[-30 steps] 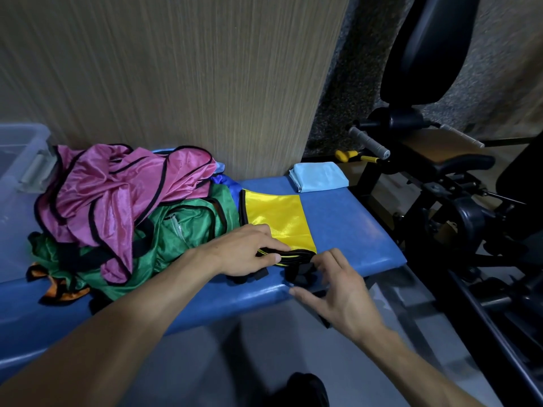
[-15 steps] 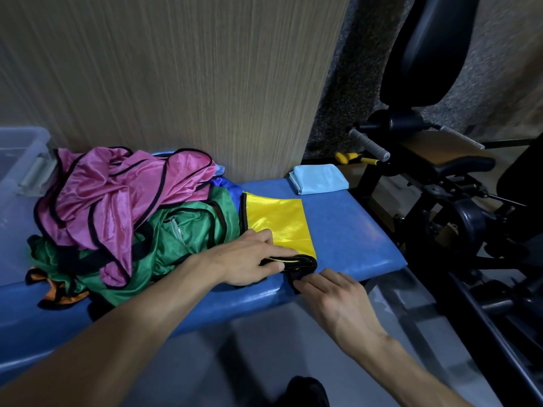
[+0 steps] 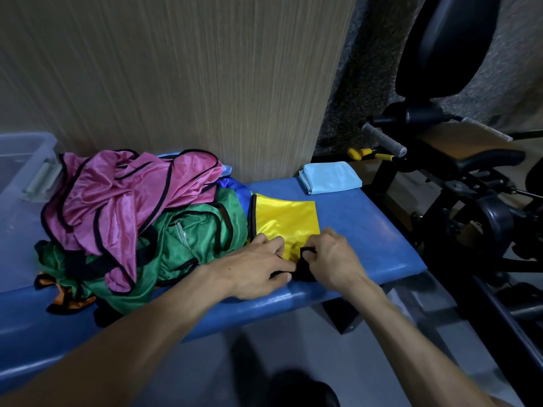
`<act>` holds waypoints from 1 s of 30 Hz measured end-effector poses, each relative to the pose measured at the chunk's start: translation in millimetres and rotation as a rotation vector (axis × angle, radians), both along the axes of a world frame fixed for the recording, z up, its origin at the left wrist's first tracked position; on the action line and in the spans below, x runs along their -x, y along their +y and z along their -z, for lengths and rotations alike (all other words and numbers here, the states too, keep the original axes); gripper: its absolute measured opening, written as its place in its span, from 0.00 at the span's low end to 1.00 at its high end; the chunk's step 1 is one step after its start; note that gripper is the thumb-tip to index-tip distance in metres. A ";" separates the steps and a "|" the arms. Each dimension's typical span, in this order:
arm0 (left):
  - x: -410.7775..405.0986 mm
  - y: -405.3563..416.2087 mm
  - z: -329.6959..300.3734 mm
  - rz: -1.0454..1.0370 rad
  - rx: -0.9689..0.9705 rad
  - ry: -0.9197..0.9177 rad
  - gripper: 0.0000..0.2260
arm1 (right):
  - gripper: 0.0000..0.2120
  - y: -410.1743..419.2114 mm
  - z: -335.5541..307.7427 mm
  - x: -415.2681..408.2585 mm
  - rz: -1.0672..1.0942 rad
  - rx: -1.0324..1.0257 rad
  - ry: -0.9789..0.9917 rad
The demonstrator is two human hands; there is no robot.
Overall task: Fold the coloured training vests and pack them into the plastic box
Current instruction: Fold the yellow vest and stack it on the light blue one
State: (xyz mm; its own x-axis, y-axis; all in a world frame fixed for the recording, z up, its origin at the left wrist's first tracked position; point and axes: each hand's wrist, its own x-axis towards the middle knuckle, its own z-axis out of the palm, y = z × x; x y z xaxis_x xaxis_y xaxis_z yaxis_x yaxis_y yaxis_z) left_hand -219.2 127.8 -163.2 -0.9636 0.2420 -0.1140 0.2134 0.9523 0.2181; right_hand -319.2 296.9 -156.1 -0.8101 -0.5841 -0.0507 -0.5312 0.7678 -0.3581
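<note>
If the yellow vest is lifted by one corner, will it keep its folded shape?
Probably not. The yellow vest looks thin and glossy, like the crumpled pink vest, so it would likely droop and unfold. The sheen suggests that it is slippery. It seems light.

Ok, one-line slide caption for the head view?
Both hands, left hand and right hand, work the near end of a yellow vest on the blue bench.

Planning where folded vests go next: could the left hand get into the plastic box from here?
Probably yes: the plastic box is open-topped at far left, but the left hand must clear the vest pile.
</note>
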 end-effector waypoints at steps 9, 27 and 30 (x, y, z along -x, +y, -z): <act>6.3 -28.1 1.5 -0.165 -0.405 -0.105 0.24 | 0.10 -5.9 7.3 -1.2 -0.133 -0.009 0.125; -67.8 -15.1 -12.4 -0.370 0.069 0.190 0.11 | 0.23 0.1 -9.1 -39.0 -0.351 -0.243 0.316; -71.2 -9.8 -7.6 -0.398 0.005 0.251 0.10 | 0.23 -2.5 -5.8 -42.4 -0.325 -0.228 0.326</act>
